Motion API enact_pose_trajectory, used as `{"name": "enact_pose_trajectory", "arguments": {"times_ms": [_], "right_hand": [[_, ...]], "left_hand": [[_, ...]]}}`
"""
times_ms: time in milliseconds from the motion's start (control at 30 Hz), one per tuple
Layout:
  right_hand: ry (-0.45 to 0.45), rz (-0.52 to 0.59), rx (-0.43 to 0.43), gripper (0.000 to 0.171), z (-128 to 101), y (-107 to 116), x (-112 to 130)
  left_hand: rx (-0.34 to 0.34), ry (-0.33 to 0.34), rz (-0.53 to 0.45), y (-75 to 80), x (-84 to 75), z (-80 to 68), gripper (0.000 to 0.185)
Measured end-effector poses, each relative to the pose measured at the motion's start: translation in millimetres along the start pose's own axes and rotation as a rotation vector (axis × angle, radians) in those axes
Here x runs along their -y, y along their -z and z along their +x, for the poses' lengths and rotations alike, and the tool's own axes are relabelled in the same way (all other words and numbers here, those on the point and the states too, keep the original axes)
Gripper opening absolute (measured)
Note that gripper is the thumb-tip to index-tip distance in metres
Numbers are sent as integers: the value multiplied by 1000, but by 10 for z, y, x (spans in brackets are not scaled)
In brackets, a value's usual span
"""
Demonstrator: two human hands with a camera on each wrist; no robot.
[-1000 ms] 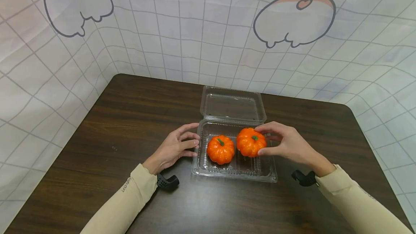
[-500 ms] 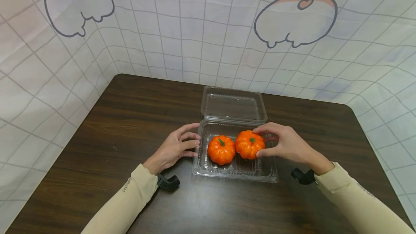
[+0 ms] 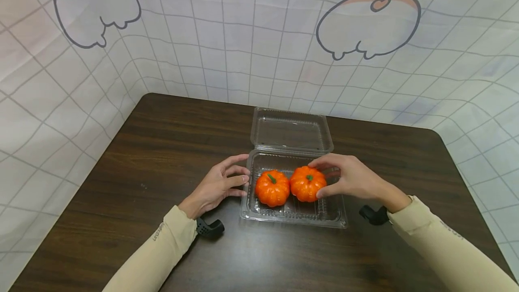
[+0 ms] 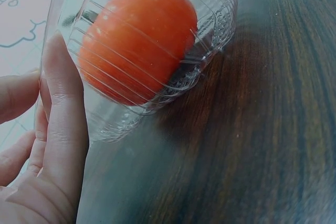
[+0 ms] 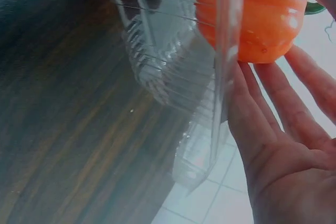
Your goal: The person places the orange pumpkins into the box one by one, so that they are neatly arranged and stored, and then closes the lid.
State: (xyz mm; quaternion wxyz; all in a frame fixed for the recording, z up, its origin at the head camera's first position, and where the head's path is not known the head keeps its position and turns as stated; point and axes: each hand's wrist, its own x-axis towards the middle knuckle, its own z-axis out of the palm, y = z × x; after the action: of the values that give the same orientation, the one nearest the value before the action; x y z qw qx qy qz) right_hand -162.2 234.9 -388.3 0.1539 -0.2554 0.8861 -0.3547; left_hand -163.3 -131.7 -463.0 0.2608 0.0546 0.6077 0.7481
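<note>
Two small orange pumpkins with green stems are at the clear plastic clamshell box [image 3: 259, 217], whose lid [image 3: 292, 130] lies folded back. The left pumpkin [image 3: 272, 189] sits inside the base. My right hand [image 3: 352, 177] grips the right pumpkin [image 3: 307, 184] between thumb and fingers; in the right wrist view this pumpkin [image 5: 268, 19] sits partly above the box's rim. At the box's left edge, my left hand [image 3: 215, 186] rests its fingers against the rim. One left finger [image 4: 64, 108] lies along the clear wall in the left wrist view, with a pumpkin [image 4: 139, 43] showing through.
The box stands on a dark wood-grain table [image 3: 178, 148]. Behind and beside the table hangs a white grid-patterned sheet [image 3: 227, 35] with cartoon animal drawings. Black straps [image 3: 210, 228] circle both wrists.
My right hand has moved left and lower with its pumpkin, which now meets the other one. The left pumpkin has shifted slightly left. My left hand has stayed at the rim.
</note>
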Motion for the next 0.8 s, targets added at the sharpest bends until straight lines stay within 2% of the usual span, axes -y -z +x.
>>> {"name": "enact_pose_trajectory", "arguments": {"times_ms": [267, 467, 800], "right_hand": [[-36, 33, 111, 66, 72, 20, 24], [-61, 13, 173, 63, 115, 19, 49], [-93, -6, 203, 64, 147, 17, 53]], "left_hand": [[2, 0, -2, -1, -8, -10, 64], [10, -6, -4, -8, -10, -10, 66], [11, -5, -4, -9, -18, -18, 66]]}}
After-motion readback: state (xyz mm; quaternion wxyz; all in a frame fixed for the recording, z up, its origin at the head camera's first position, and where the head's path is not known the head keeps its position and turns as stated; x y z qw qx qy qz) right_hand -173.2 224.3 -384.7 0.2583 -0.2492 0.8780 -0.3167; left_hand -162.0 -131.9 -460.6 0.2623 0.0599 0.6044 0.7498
